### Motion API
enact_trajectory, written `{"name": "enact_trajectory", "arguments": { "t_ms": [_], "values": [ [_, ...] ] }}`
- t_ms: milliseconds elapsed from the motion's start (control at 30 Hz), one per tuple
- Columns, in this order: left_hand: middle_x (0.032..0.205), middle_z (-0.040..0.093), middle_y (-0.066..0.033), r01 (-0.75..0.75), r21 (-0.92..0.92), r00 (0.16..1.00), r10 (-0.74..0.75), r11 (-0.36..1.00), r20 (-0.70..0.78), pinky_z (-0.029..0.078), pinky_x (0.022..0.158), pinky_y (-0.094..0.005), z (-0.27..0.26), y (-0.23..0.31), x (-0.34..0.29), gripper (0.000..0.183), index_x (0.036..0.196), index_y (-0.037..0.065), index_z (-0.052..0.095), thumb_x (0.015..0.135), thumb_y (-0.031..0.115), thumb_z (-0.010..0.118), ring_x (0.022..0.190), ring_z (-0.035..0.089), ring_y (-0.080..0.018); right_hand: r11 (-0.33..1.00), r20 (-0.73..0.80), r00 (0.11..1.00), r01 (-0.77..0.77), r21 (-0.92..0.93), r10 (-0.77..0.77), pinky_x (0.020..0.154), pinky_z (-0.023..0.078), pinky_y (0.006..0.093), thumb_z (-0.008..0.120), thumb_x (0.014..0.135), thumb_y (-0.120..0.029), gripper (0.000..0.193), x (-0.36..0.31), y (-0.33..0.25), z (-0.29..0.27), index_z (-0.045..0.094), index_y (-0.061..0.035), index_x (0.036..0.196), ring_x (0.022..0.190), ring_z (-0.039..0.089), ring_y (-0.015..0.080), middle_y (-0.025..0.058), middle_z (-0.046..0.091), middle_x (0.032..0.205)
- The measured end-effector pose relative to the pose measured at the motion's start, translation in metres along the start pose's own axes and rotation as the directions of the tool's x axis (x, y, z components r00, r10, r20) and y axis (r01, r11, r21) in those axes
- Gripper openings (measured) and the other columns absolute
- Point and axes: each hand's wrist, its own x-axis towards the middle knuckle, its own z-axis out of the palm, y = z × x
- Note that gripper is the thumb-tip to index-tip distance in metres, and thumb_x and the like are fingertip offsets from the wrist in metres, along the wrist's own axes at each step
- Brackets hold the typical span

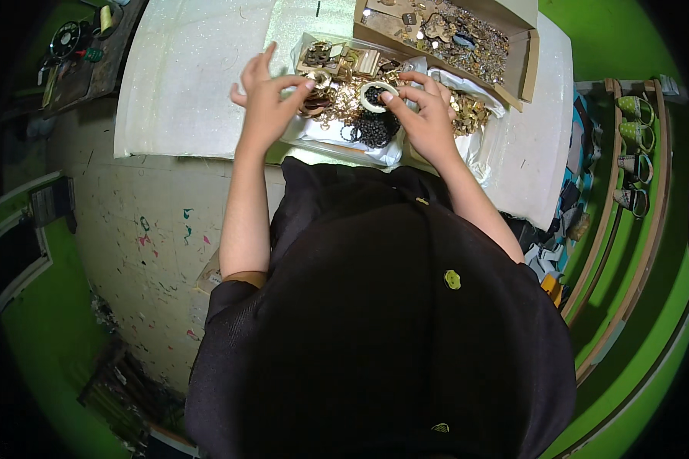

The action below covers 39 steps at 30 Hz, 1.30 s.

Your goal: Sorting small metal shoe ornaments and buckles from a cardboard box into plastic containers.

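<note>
My left hand (pixel 272 103) is over the left part of a clear plastic tray (pixel 306 141). Its thumb and forefinger meet at a gold-coloured round piece (pixel 319 78), while the other fingers spread upward. In a pinch, my right hand (pixel 430 122) grips the edge of a pale cream ring (pixel 366 99). Black beads show through the ring's opening. Below it, a heap of black beaded strands (pixel 375 131) lies in the tray. Gold chains and links (pixel 347 96) fill the space between my hands. Flat, gold-toned rectangular pieces (pixel 364 61) lie at the tray's back.
Behind the tray, a cardboard box (pixel 527 69) holds many small shiny pieces. Gold pieces (pixel 471 115) lie in a plastic-lined container at the right. All stand on a white table (pixel 199 84). A wooden rack (pixel 616 153) with sandals leans by the green wall at right.
</note>
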Motion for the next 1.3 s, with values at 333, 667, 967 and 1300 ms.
{"name": "enact_trajectory", "arguments": {
  "t_ms": [333, 667, 967, 1300],
  "values": [
    [0.144, 0.032, -0.0197, 0.229, 0.195, 0.973, -0.222, 0.954, -0.056, 0.0, 0.097, -0.0648, 0.013, -0.014, 0.007, 0.026, 0.087, 0.019, 0.074, 0.077, 0.043, 0.068, 0.134, 0.018, -0.0355, 0.999, 0.038, 0.999, 0.034, 0.007, -0.034, 0.099, 0.017, 0.0419, 0.067, 0.08, -0.039, 0.028, 0.0, -0.005, 0.007, 0.071, -0.0113, 0.08, 0.118, 0.036, 0.0234, 0.0013, 0.055, 0.12],
    [0.145, 0.026, -0.0233, -0.006, -0.147, 1.0, 0.007, 0.989, 0.01, -0.002, 0.102, -0.0588, -0.003, 0.016, 0.004, 0.031, 0.088, 0.021, 0.074, 0.07, 0.045, 0.074, 0.135, 0.013, -0.0383, 0.989, 0.092, 0.995, 0.014, 0.149, -0.028, 0.098, 0.018, 0.0399, 0.066, 0.081, -0.043, 0.031, 0.014, -0.002, 0.01, 0.073, -0.0124, 0.085, 0.115, 0.037, 0.023, 0.0017, 0.056, 0.117],
    [0.145, 0.029, -0.0231, 0.177, -0.122, 0.98, -0.163, 0.977, 0.115, -0.003, 0.101, -0.0605, -0.009, 0.011, 0.004, 0.027, 0.085, 0.017, 0.075, 0.072, 0.041, 0.073, 0.135, 0.014, -0.0387, 0.986, 0.112, 0.994, -0.018, 0.163, -0.001, 0.102, 0.02, 0.0428, 0.061, 0.084, -0.045, 0.036, 0.009, -0.015, 0.018, 0.07, -0.0146, 0.102, 0.12, 0.033, 0.0263, 0.0064, 0.051, 0.122],
    [0.143, 0.033, -0.0225, 0.376, 0.24, 0.889, -0.422, 0.895, 0.18, -0.001, 0.093, -0.0721, -0.009, -0.015, 0.035, 0.033, 0.079, 0.015, 0.075, 0.071, 0.047, 0.069, 0.135, 0.016, -0.0397, 0.969, 0.049, 0.996, -0.086, 0.233, 0.077, 0.103, 0.018, 0.0438, 0.062, 0.082, -0.039, 0.039, 0.016, 0.006, 0.01, 0.065, -0.0172, 0.114, 0.123, 0.031, 0.0261, 0.0081, 0.049, 0.126]
  ]
}}
